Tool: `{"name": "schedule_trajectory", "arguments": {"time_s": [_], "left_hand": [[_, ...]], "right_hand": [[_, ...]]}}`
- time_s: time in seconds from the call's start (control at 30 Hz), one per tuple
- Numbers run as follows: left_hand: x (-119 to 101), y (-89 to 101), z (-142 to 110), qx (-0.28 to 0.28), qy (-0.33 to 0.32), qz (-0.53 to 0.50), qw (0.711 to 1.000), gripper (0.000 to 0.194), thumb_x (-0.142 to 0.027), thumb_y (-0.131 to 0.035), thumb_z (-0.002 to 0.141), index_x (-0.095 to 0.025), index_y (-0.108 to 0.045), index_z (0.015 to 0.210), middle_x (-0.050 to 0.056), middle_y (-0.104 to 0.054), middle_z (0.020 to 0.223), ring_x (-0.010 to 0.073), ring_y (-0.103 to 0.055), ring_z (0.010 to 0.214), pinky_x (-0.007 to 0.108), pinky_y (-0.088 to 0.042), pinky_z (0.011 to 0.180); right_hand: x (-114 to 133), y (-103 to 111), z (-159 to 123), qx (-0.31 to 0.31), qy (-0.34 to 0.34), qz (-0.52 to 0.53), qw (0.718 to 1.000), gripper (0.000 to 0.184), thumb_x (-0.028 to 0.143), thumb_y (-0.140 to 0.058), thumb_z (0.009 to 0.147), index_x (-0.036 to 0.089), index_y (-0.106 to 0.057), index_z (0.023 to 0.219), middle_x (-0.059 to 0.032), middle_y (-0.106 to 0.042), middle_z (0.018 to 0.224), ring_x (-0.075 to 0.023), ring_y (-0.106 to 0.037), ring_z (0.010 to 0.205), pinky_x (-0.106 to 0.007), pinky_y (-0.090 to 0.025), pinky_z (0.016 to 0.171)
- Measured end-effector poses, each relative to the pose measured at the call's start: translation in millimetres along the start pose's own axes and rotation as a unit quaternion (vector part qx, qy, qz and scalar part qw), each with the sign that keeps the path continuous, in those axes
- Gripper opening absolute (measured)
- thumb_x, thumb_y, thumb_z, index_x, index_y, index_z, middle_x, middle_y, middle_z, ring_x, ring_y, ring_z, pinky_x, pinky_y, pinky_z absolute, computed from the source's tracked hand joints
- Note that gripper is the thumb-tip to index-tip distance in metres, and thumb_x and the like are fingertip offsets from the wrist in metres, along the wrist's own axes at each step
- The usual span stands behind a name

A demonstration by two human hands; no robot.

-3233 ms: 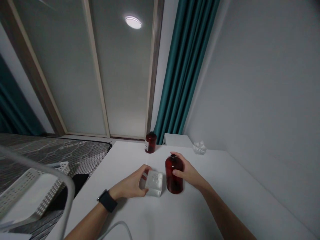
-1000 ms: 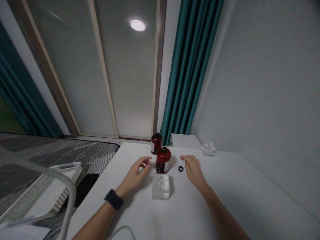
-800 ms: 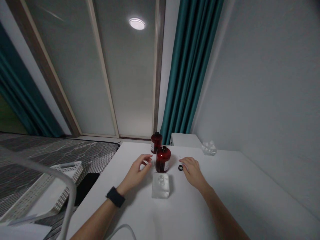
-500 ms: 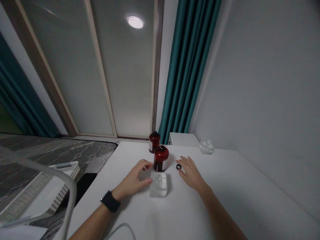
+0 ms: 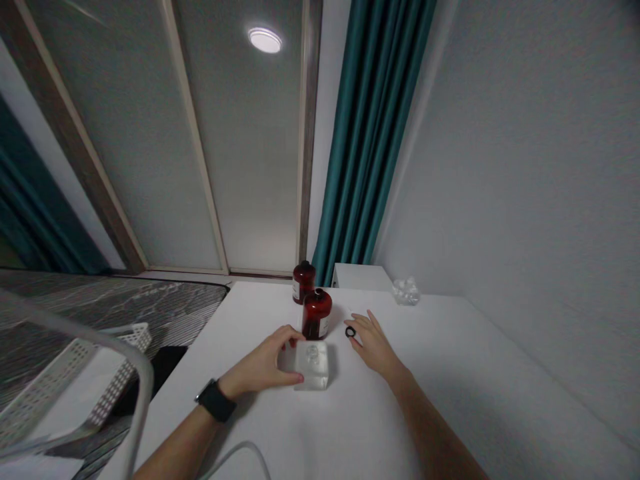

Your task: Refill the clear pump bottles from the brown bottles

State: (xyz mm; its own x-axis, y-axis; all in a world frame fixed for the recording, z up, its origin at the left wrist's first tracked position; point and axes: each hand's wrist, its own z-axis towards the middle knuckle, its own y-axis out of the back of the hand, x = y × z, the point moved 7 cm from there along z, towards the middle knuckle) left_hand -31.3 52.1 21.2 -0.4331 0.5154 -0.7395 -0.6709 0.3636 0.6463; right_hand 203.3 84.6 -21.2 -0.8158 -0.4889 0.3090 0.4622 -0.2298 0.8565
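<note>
The left hand (image 5: 290,359) was spread wide at the left side of the block (image 5: 313,366), which stood just in front of the bottle (image 5: 317,315). The right hand (image 5: 373,347) was narrow, thumb and a finger about the ring (image 5: 351,331); I could not tell whether it gripped. Table (image 5: 390,413) stretched rightward past it; the left edge lay well apart from the block.

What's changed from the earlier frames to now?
Nearer amber bottle moved left and farther from the person; right hand let go of it and closed in on the black ring, grip unclear. Left hand came off the clear block, then took hold again. Block, rear bottle and crumpled plastic stayed put.
</note>
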Motion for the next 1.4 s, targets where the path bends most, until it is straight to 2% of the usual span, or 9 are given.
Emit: {"name": "schedule_trajectory", "arguments": {"time_s": [0.17, 0.3, 0.47, 0.53, 0.7, 0.9, 1.1, 1.27, 1.4], "left_hand": [[2.4, -1.6, 0.6, -0.003, 0.0, -0.006, 1.0, 0.049, -0.023, -0.076, 0.067, -0.021, -0.056, 0.111, 0.003, -0.059, 0.106, 0.0232, -0.056, 0.094, 0.036, -0.045, 0.084], [1.8, -1.7, 0.9, -0.003, 0.0, -0.02, 1.0, 0.049, -0.023, -0.076, 0.067, -0.021, -0.056, 0.112, 0.004, -0.059, 0.106, 0.0234, -0.056, 0.095, 0.037, -0.045, 0.085], [-3.2, -1.3, 0.8, 0.002, 0.001, -0.019, 1.0, 0.049, -0.021, -0.074, 0.066, -0.021, -0.055, 0.111, 0.004, -0.059, 0.107, 0.024, -0.056, 0.096, 0.038, -0.046, 0.087], [-4.3, -0.9, 0.7, 0.003, 0.005, -0.017, 1.0, 0.049, -0.02, -0.073, 0.065, -0.021, -0.055, 0.11, 0.004, -0.059, 0.108, 0.0241, -0.056, 0.096, 0.039, -0.046, 0.088], [-3.6, 3.9, -0.6, 0.004, 0.003, -0.012, 1.0, 0.046, -0.018, -0.072, 0.063, -0.021, -0.054, 0.105, 0.003, -0.059, 0.105, 0.0228, -0.057, 0.094, 0.038, -0.047, 0.086], [1.7, 19.1, -4.1, 0.003, 0.024, 0.013, 1.0, 0.045, -0.02, -0.07, 0.065, -0.02, -0.054, 0.108, 0.004, -0.062, 0.108, 0.0235, -0.059, 0.096, 0.038, -0.048, 0.086], [21.4, 41.5, -10.0, 0.003, 0.041, 0.013, 0.999, 0.046, -0.023, -0.067, 0.069, -0.02, -0.055, 0.113, 0.006, -0.062, 0.113, 0.0243, -0.06, 0.102, 0.039, -0.049, 0.088], [45.1, 59.4, -13.8, -0.03, 0.062, 0.021, 0.997, 0.048, -0.024, -0.065, 0.071, -0.021, -0.054, 0.118, 0.007, -0.062, 0.117, 0.0257, -0.059, 0.108, 0.04, -0.049, 0.091], [54.2, 65.7, -15.0, -0.052, 0.066, 0.032, 0.996, 0.05, -0.026, -0.064, 0.073, -0.021, -0.053, 0.122, 0.008, -0.061, 0.122, 0.0269, -0.058, 0.112, 0.041, -0.049, 0.093]], "right_hand": [[7.6, 0.5, -0.8, -0.018, 0.003, 0.014, 1.0, 0.045, 0.003, -0.054, 0.079, 0.021, -0.064, 0.119, -0.0124, -0.067, 0.122, -0.0277, -0.056, 0.125, -0.06, -0.024, 0.118], [13.0, 2.5, 0.9, -0.037, 0.001, 0.034, 0.999, 0.03, 0.01, -0.059, 0.084, 0.021, -0.066, 0.111, -0.012, -0.067, 0.115, -0.0291, -0.059, 0.117, -0.058, -0.031, 0.113], [22.2, 9.1, 4.1, -0.058, -0.008, 0.066, 0.996, 0.012, 0.022, -0.065, 0.087, 0.021, -0.064, 0.099, -0.0082, -0.068, 0.099, -0.027, -0.061, 0.099, -0.045, -0.048, 0.09], [26.0, 11.1, 4.5, -0.064, -0.014, 0.076, 0.995, 0.01, 0.023, -0.065, 0.087, 0.021, -0.062, 0.096, -0.0066, -0.067, 0.094, -0.0259, -0.061, 0.094, -0.042, -0.048, 0.086], [32.1, 13.6, 3.8, -0.077, -0.025, 0.101, 0.992, 0.007, 0.02, -0.061, 0.088, 0.022, -0.059, 0.095, -0.0052, -0.066, 0.092, -0.0247, -0.06, 0.091, -0.041, -0.047, 0.084], [33.4, 16.3, 3.3, -0.086, -0.024, 0.124, 0.988, 0.016, 0.016, -0.052, 0.088, 0.022, -0.061, 0.1, -0.0063, -0.065, 0.095, -0.0249, -0.059, 0.093, -0.041, -0.046, 0.086], [36.6, 16.8, 3.0, -0.085, -0.022, 0.132, 0.987, 0.016, 0.016, -0.052, 0.087, 0.022, -0.064, 0.097, -0.006, -0.065, 0.092, -0.0252, -0.059, 0.092, -0.042, -0.045, 0.086], [38.7, 16.9, 2.7, -0.082, -0.022, 0.135, 0.987, 0.019, 0.014, -0.05, 0.087, 0.022, -0.063, 0.098, -0.0062, -0.065, 0.092, -0.0255, -0.059, 0.093, -0.043, -0.045, 0.086], [39.9, 14.8, 2.5, -0.078, -0.02, 0.14, 0.987, 0.02, 0.015, -0.05, 0.087, 0.023, -0.063, 0.1, -0.0062, -0.065, 0.093, -0.0255, -0.059, 0.093, -0.043, -0.046, 0.087]]}}
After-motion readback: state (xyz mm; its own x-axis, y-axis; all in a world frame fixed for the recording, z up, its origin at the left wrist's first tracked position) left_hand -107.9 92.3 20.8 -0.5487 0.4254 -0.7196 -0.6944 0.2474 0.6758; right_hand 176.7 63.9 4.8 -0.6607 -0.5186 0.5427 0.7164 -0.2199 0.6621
